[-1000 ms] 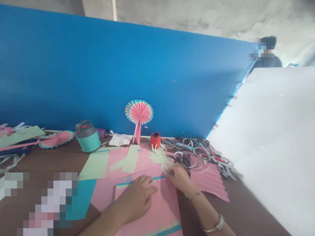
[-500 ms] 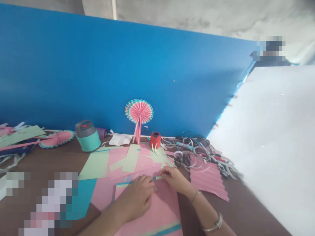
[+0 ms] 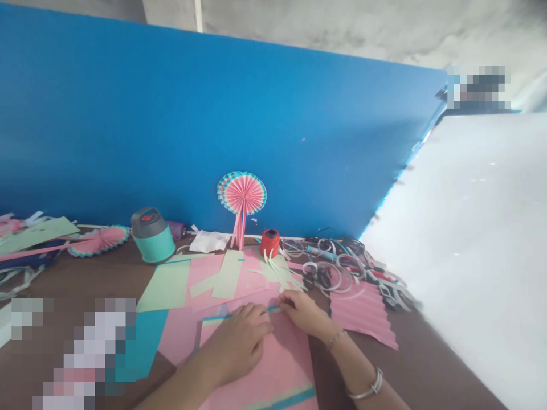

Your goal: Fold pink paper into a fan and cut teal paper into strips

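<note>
A pink paper sheet [image 3: 273, 364] with blue and pale-yellow bands along its far and near edges lies in front of me. My left hand [image 3: 241, 341] lies flat across its far part, fingers stretched out and slightly bent. At the sheet's far right corner, my right hand [image 3: 301, 310] pinches the end of a narrow blue paper strip [image 3: 272, 310] on the far edge. The fingertips partly hide that end. Just beyond both hands are pale green paper pieces [image 3: 228, 275] and thin cut strips [image 3: 282, 276].
A pleated pink paper fan [image 3: 242, 195] stands against the blue panel [image 3: 171, 114]. Near it are a red spool [image 3: 269, 244] and a teal container [image 3: 152, 236]. Tangled strips and rings [image 3: 337, 267] and a pleated pink sheet [image 3: 361, 313] lie rightward. A white board [image 3: 474, 228] borders the right.
A pale bit by my right fingertips no longer shows, and blue now runs along the edge up to them. My right hand has shifted very slightly; the left stays in place.
</note>
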Demonstrator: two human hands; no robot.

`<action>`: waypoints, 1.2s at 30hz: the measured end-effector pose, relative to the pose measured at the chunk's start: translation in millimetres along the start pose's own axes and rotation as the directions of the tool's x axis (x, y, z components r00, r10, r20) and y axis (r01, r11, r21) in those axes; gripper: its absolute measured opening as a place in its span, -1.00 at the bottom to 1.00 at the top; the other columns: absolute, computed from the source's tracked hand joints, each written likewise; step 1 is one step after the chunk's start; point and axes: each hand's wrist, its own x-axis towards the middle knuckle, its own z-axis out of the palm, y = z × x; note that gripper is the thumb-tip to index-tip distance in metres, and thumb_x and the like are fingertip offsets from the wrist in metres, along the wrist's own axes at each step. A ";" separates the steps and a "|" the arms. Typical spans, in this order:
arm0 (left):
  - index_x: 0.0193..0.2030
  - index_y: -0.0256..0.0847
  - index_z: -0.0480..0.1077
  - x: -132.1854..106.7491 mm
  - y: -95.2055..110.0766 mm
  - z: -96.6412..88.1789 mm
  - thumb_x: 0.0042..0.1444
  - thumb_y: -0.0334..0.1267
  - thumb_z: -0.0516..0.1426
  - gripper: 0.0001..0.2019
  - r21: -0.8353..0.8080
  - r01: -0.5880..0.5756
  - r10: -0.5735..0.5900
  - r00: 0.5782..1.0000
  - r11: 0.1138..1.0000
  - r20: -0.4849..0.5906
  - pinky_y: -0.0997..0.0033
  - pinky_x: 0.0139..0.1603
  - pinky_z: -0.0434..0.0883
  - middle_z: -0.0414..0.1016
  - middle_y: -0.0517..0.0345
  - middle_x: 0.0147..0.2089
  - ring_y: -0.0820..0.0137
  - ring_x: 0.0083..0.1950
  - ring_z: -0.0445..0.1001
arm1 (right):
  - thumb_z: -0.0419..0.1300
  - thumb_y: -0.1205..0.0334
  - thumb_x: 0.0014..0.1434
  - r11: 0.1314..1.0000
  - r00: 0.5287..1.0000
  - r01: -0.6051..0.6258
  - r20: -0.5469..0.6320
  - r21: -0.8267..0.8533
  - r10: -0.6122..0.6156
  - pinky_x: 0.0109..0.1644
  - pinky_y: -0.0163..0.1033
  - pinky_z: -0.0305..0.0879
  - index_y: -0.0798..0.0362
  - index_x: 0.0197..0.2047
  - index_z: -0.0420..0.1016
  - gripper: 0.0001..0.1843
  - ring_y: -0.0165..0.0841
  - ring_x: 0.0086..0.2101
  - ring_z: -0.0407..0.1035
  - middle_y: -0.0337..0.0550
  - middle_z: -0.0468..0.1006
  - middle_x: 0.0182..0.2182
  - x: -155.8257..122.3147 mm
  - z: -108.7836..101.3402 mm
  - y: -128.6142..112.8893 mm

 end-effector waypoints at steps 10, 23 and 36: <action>-0.06 -0.09 0.35 1.4 2.2 -4.1 0.06 -0.43 -0.03 -0.68 0.067 -0.011 0.007 0.999 0.998 0.051 0.17 0.01 0.24 0.20 0.14 0.21 0.24 0.02 0.20 | 0.02 0.43 0.03 0.999 1.000 -0.007 0.002 -0.048 0.007 -0.33 -0.35 0.12 0.11 -0.41 0.47 -0.79 -0.37 -0.38 0.36 -0.13 0.53 -0.43 1.4 2.0 1.5; -0.01 -0.11 0.30 4.4 6.9 -6.2 0.12 -0.36 -0.05 -0.70 0.130 -0.007 -0.007 0.994 0.991 0.108 0.18 0.04 0.18 0.26 0.18 0.20 0.24 0.03 0.19 | 0.04 0.50 -0.06 0.992 0.999 0.022 -0.046 -0.126 -0.028 -0.28 -0.34 0.12 0.12 -0.41 0.47 -0.78 -0.36 -0.36 0.36 -0.11 0.54 -0.42 0.6 7.3 4.8; -0.02 -0.13 0.31 4.5 10.7 -8.2 0.15 -0.35 -0.07 -0.71 0.150 0.011 -0.031 0.991 0.989 0.132 0.15 0.05 0.18 0.32 0.12 0.14 0.21 0.04 0.20 | 0.03 0.53 -0.06 0.974 0.997 -0.036 -0.073 -0.224 0.020 -0.30 -0.35 0.07 0.12 -0.41 0.41 -0.79 -0.37 -0.37 0.32 -0.15 0.49 -0.46 1.0 11.4 -1.4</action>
